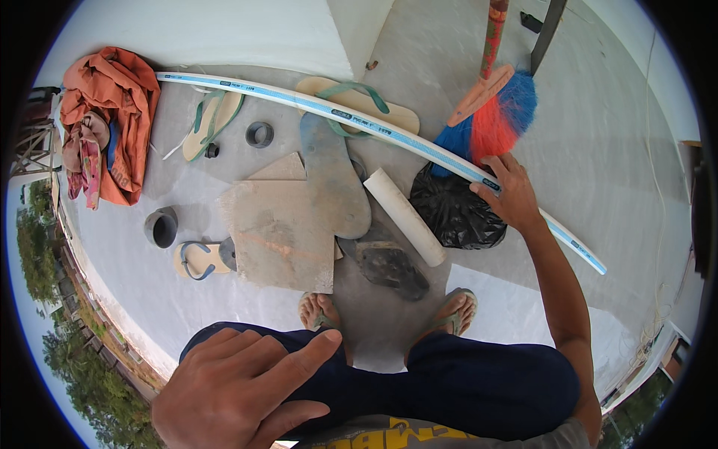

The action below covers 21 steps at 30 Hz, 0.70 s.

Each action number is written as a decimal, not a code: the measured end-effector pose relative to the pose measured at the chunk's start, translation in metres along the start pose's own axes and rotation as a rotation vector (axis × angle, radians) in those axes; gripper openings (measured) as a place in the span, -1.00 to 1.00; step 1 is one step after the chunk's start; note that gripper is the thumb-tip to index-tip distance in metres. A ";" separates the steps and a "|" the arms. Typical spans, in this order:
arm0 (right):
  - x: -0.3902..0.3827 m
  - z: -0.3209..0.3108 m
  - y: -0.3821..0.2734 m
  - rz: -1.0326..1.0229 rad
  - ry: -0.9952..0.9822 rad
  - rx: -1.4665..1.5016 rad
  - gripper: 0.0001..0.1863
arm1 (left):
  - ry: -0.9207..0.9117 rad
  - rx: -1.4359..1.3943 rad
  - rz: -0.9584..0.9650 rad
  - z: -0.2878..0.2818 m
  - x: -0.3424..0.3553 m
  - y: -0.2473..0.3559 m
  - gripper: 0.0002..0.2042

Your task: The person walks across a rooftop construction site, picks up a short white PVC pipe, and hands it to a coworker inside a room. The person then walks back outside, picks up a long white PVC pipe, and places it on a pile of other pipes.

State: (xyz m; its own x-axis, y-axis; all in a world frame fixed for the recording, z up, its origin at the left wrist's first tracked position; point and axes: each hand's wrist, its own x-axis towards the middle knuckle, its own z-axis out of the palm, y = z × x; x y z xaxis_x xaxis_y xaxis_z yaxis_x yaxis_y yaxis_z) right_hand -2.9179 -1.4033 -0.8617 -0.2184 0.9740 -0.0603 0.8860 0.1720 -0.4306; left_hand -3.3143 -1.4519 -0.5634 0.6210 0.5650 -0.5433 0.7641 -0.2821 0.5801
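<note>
My right hand [514, 192] is on a long white plastic pipe [426, 141] with a blue stripe, its thumb and fingers on either side of it. The pipe slants across the floor from upper left to lower right. Just below that hand lies a crumpled black plastic bag [452, 209]. A broom [493, 120] with red and blue bristles stands beside the fingers. My left hand [232, 385] hovers above my left knee, index finger and thumb stretched apart, the other fingers partly bent, with nothing visible in it.
A thick white tube [404, 217] lies beside a square board [280, 232]. Loose sandals [213, 123] and dark pipe fittings [161, 227] are scattered leftward. Orange cloth [112, 123] is heaped by the wall [224, 34]. My feet [456, 310] stand near the board.
</note>
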 end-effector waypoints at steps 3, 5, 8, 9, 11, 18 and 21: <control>0.013 0.013 -0.011 -0.062 -0.011 -0.025 -0.54 | 0.002 -0.018 -0.037 0.000 -0.001 0.006 -0.39; 0.016 0.020 -0.012 -0.072 -0.015 -0.042 -0.59 | 0.054 0.024 0.015 -0.001 0.002 0.005 -0.37; 0.016 0.019 -0.013 -0.074 -0.041 -0.041 -0.64 | 0.096 0.009 0.027 -0.001 0.000 0.004 -0.36; 0.015 0.015 -0.014 -0.069 -0.053 -0.037 -0.65 | 0.102 -0.010 0.023 -0.002 -0.001 0.004 -0.36; 0.014 0.003 -0.017 -0.010 -0.120 -0.052 -0.65 | 0.101 0.033 0.024 -0.004 0.000 0.005 -0.36; -0.025 -0.047 0.018 0.244 -0.366 -0.199 -0.62 | 0.090 0.044 0.039 -0.006 0.002 0.000 -0.34; -0.045 -0.065 0.044 0.405 -0.527 -0.363 -0.60 | 0.057 0.040 0.040 -0.010 0.001 -0.003 -0.35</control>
State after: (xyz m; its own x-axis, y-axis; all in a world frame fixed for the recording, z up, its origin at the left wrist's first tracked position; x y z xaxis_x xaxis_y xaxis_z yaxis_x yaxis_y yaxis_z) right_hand -2.8424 -1.4297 -0.8200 0.0675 0.7875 -0.6127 0.9977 -0.0580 0.0353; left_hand -3.3177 -1.4427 -0.5590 0.6408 0.5958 -0.4842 0.7462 -0.3349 0.5754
